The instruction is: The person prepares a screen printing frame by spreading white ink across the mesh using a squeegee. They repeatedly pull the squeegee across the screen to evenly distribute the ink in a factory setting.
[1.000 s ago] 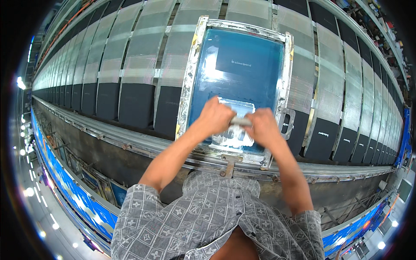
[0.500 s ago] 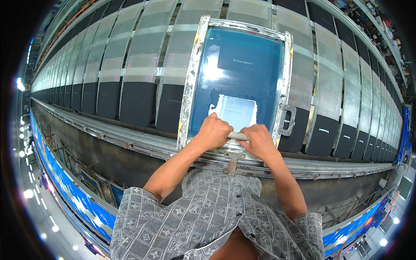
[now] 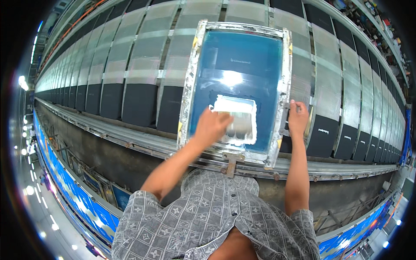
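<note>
A screen-printing frame [image 3: 189, 93] with a whitish, paint-stained metal rim and a blue mesh [image 3: 242, 47] lies across the boards in front of me. White ink [image 3: 255, 125] is spread in a patch on the mesh's near half. My left hand [image 3: 212, 125] is closed over the left end of a squeegee [image 3: 238, 123], smeared by motion, above that patch. At the frame's right side, my right hand [image 3: 298, 115] has its fingers curled round the side handle [image 3: 284, 119], which is mostly hidden by the hand and rim.
Rows of grey boards [image 3: 327, 69] with black fabric pieces [image 3: 139, 102] curve away on both sides; some pieces to the right bear small white prints. A metal rail [image 3: 203, 162] runs along the near edge, with a bracket [image 3: 232, 164] below the frame.
My right hand has left the squeegee and moved right to the frame's side handle. The squeegee stays with my left hand, and more white ink shows on the mesh.
</note>
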Demonstrator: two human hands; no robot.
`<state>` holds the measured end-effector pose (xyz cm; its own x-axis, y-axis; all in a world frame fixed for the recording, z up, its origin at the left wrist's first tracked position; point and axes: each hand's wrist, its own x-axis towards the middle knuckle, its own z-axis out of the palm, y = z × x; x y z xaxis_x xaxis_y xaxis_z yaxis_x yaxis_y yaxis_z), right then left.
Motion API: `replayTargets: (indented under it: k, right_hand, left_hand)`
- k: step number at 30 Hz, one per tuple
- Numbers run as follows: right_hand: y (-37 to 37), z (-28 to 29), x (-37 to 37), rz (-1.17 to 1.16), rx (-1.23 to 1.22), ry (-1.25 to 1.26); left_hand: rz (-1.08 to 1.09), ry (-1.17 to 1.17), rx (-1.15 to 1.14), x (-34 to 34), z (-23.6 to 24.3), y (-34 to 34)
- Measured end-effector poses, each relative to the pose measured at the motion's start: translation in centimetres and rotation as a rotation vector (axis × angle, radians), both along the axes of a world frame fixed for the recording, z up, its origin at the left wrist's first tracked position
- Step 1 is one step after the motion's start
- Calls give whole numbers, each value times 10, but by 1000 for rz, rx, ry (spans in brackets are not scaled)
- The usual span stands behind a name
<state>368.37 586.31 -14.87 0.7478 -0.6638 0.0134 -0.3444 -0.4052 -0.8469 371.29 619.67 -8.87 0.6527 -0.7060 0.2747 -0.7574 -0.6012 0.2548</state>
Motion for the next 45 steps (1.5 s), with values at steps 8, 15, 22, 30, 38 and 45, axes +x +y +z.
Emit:
replayTargets:
  k: [8, 15, 22, 30, 38, 45]
  right_hand:
    - [117, 1, 31, 11, 95, -143]
    - [212, 7, 56, 16, 119, -103]
    - [215, -3, 65, -10, 8, 18]
    - [240, 38, 76, 304, -487, -27]
    - [305, 68, 73, 731, -164, -157]
    - [276, 64, 33, 440, -138, -99]
  left_hand:
    - [104, 11, 89, -33, 26, 122]
    - [70, 96, 138, 20, 28, 215]
    - [29, 228, 186, 21, 13, 222]
    - [77, 165, 124, 9, 20, 225]
    - [200, 316, 86, 10, 46, 235]
    - [172, 402, 15, 51, 68, 257]
